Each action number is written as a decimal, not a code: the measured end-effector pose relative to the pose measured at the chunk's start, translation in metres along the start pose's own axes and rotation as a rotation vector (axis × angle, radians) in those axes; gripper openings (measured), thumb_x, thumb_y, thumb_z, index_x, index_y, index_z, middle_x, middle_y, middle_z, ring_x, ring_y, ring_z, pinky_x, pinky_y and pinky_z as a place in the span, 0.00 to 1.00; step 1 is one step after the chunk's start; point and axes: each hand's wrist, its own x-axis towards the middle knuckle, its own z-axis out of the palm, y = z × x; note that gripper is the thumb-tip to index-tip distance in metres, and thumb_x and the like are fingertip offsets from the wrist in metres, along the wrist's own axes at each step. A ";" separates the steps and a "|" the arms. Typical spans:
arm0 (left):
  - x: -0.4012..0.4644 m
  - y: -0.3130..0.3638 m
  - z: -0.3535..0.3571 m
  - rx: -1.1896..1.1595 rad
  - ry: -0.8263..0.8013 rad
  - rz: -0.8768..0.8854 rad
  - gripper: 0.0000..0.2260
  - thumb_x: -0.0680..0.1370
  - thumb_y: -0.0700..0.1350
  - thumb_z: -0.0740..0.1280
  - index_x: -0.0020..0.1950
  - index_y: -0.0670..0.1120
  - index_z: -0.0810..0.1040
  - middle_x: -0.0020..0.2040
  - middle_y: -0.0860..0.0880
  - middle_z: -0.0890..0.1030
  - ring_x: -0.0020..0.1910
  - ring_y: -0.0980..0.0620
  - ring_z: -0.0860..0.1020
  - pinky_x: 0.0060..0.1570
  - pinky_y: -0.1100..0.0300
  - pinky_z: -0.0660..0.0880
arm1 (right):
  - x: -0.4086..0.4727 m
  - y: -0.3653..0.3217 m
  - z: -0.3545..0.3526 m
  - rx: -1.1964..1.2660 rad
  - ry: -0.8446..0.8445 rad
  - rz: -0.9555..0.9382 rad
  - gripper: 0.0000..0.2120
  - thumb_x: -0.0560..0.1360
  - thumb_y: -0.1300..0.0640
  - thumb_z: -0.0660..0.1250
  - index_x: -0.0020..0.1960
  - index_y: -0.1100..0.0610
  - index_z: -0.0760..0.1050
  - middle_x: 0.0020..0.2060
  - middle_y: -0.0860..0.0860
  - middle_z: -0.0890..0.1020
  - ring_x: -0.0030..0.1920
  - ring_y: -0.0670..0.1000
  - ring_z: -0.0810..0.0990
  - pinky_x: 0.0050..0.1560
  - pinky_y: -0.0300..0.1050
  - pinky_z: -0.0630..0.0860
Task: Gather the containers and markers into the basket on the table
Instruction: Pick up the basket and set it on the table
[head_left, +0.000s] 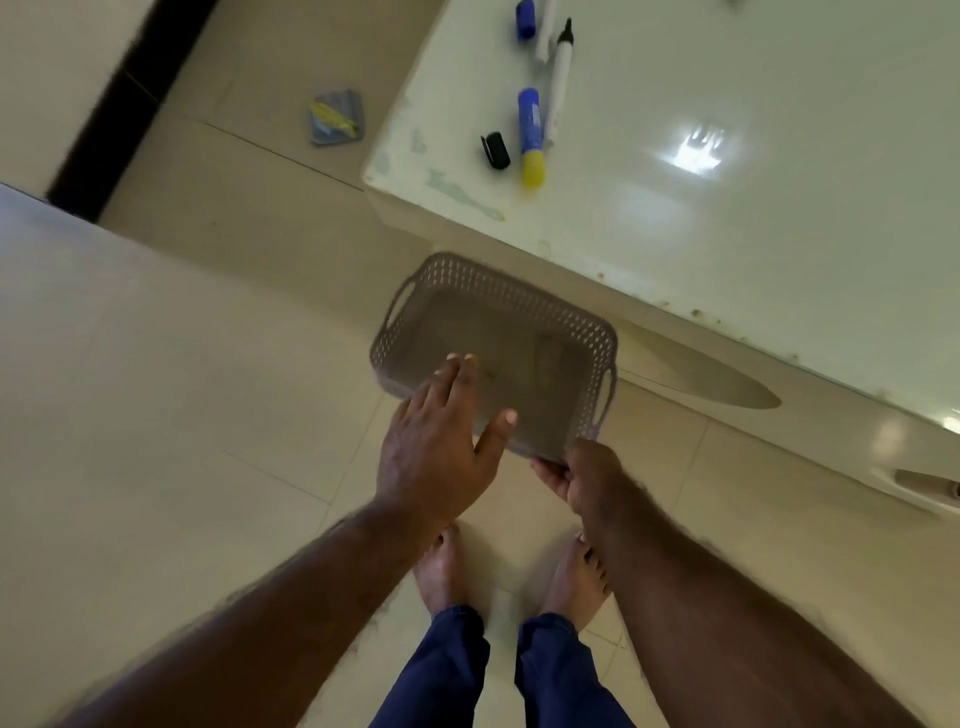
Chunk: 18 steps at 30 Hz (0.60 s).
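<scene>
Beside the table (727, 249), right hand (587, 478) apparently grips basket (498, 301).

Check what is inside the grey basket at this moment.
The basket looks empty: its bare floor shows, with no markers or containers in it. The left hand lies over its near-left corner and hides that part. The right hand grips its near rim.
</scene>
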 end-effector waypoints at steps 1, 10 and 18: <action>-0.006 0.005 -0.013 0.011 0.023 0.015 0.33 0.81 0.64 0.53 0.79 0.46 0.55 0.79 0.46 0.61 0.77 0.48 0.61 0.72 0.54 0.61 | -0.013 0.007 -0.001 -0.048 -0.017 0.028 0.13 0.78 0.70 0.59 0.62 0.69 0.73 0.50 0.68 0.82 0.39 0.61 0.82 0.20 0.48 0.79; -0.015 0.012 -0.148 0.158 0.190 -0.084 0.35 0.79 0.63 0.58 0.79 0.44 0.57 0.79 0.43 0.60 0.77 0.43 0.59 0.74 0.46 0.59 | -0.141 0.023 0.002 -0.388 -0.158 0.072 0.07 0.78 0.74 0.56 0.48 0.69 0.73 0.41 0.65 0.81 0.39 0.61 0.82 0.32 0.50 0.81; -0.016 0.001 -0.243 0.233 0.282 -0.196 0.36 0.78 0.63 0.59 0.79 0.43 0.57 0.79 0.42 0.58 0.78 0.42 0.56 0.76 0.46 0.54 | -0.222 0.003 0.014 -0.522 -0.292 -0.151 0.06 0.76 0.69 0.63 0.51 0.65 0.78 0.42 0.62 0.86 0.39 0.61 0.86 0.34 0.48 0.82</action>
